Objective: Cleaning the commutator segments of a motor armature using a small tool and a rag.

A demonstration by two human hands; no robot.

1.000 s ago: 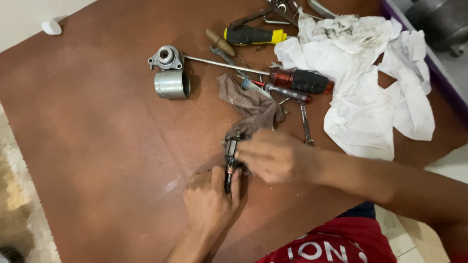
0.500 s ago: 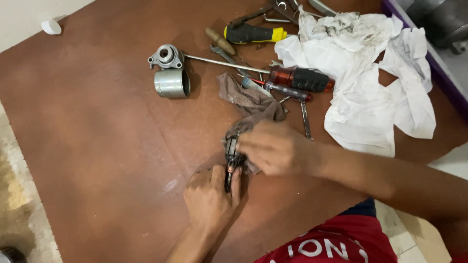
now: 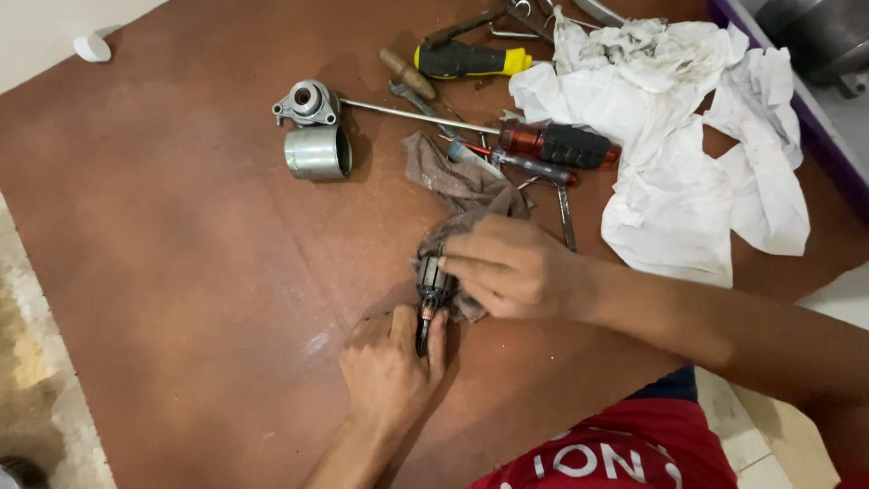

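Near the front edge of the brown surface (image 3: 181, 272), we hold a small motor armature (image 3: 433, 292) between both hands, lying partly on a grey rag (image 3: 457, 186). Our left hand (image 3: 391, 371) pinches the thin shaft end, its fingers (image 3: 436, 333) narrow around it; our right hand (image 3: 511, 269) closes over the wound core and the rag beside it. We judge the part dense for its size, rigid, metal, probably greasy and so slippery at the bare shaft. The windings and copper segments look delicate, so the sturdy core is the better place to take hold, with the rag giving friction. Screwdrivers (image 3: 552, 145), a metal cylinder (image 3: 317, 152) and white cloth (image 3: 688, 163) lie well apart behind.
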